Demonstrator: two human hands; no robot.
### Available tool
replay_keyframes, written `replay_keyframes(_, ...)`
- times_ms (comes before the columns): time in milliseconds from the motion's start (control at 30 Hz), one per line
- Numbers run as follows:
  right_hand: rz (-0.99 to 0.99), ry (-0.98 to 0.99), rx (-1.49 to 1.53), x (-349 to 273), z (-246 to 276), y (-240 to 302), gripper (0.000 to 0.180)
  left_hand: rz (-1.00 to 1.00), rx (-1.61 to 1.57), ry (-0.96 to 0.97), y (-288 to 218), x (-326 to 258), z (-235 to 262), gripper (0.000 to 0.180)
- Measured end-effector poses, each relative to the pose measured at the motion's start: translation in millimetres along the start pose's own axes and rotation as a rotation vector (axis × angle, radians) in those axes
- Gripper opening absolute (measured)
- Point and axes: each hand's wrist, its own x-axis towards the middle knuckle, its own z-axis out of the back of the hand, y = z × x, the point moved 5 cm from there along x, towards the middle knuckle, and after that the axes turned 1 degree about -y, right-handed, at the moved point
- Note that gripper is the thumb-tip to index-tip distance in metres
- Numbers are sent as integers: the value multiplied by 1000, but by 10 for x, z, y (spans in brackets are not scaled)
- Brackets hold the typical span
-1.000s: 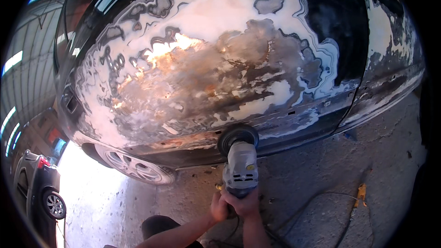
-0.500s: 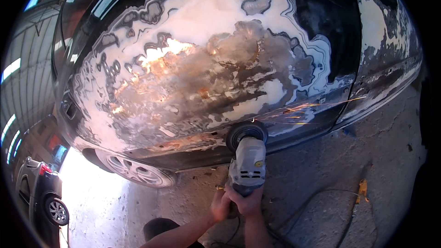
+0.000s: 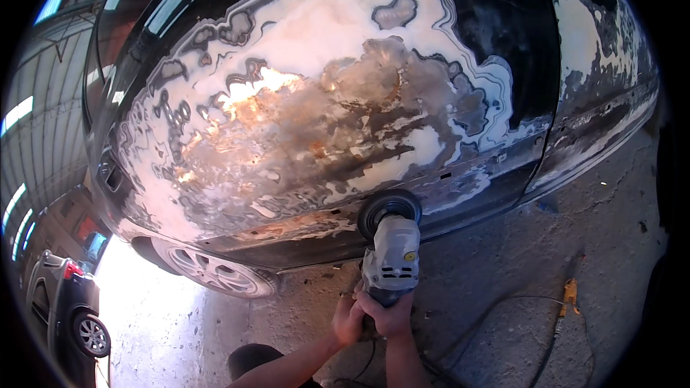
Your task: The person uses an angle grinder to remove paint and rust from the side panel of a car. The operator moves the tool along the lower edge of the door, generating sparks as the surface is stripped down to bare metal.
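Note:
A grey angle grinder [image 3: 394,259] with a round black disc [image 3: 389,214] stands out from the lower part of a car door [image 3: 309,21]. My right hand [image 3: 388,314] is wrapped round the rear of its body. Pressed close beside it, my left hand [image 3: 348,321] also grips the back end of the tool; some of its fingers are hidden. The disc lies against or just in front of the panel's lower strip; which one I cannot tell. Above it the door is a patchwork of pale filler, sanded paint rings and brownish bare metal.
A grey wheel [image 3: 219,269] sits under the car at the lower left. On the concrete floor [image 3: 496,316] a dark cable runs to a yellow-orange fitting [image 3: 570,296] at the right. Another dark car [image 3: 68,309] stands far left, beside bright light on the ground.
Sparks flew rightward from the disc earlier; that stream is gone now, with one small bright speck over the floor at right. The grinder and both hands have barely shifted.

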Motion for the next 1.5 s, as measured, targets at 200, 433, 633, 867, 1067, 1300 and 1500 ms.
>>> replay_keyframes(200,9,-47,-10,-1,-76,92,38,-58,111,-52,277,-72,41,54)
replay_keyframes(433,-18,-65,-5,-34,-10,36,39,29,-9,-34,-53,-40,2,46)
replay_keyframes(633,-26,-99,29,-17,26,55,37,28,-102,-37,-80,21,-10,46)
replay_keyframes(867,-83,-87,45,-28,11,44,34,57,-60,-62,-41,-24,13,47)
replay_keyframes(1067,-66,-146,121,18,93,74,34,7,-56,4,-316,99,-93,51)
replay_keyframes(1300,-24,-140,86,24,49,184,33,62,5,-19,-113,44,-49,51)
replay_keyframes(1500,-50,-114,131,53,132,115,33,61,-52,-41,-210,114,-79,47)
